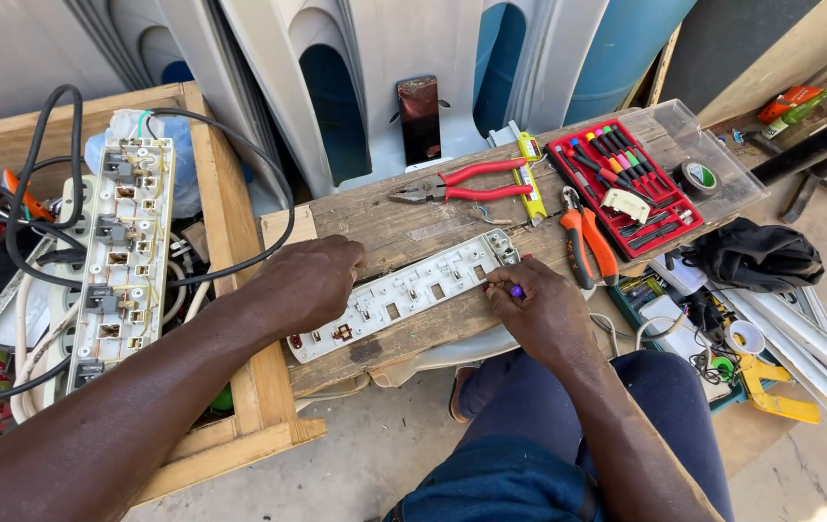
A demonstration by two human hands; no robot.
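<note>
Blue-trousered knees (568,425) fill the bottom centre of the frame, nearest the camera, with both forearms reaching up from them to a rough wooden plank that serves as the table (384,217) across the middle. At the left of the frame stands a large wooden crate (239,242) holding black cables and another opened white power strip (123,251) with its wiring bared.

On the table, running from lower left to upper right, lies a long white power-strip cover (413,290) with rows of rectangular cut-outs. The left hand (307,285) rests palm down on its left part, fingers curled over the far edge, pressing it to the wood. The right hand (544,309) sits just below the cover's right end, closed around a small purple-handled tool (516,290); its tip seems to meet the cover, though the fingers hide the contact.

In the upper right a red tray of small screwdrivers (616,184) lies in a clear lid. Just left of it are orange-handled pliers (587,242), and further left, red-handled pliers (462,184) beside a yellow tester (530,179). A roll of dark tape (696,177) sits at the tray's right.
</note>
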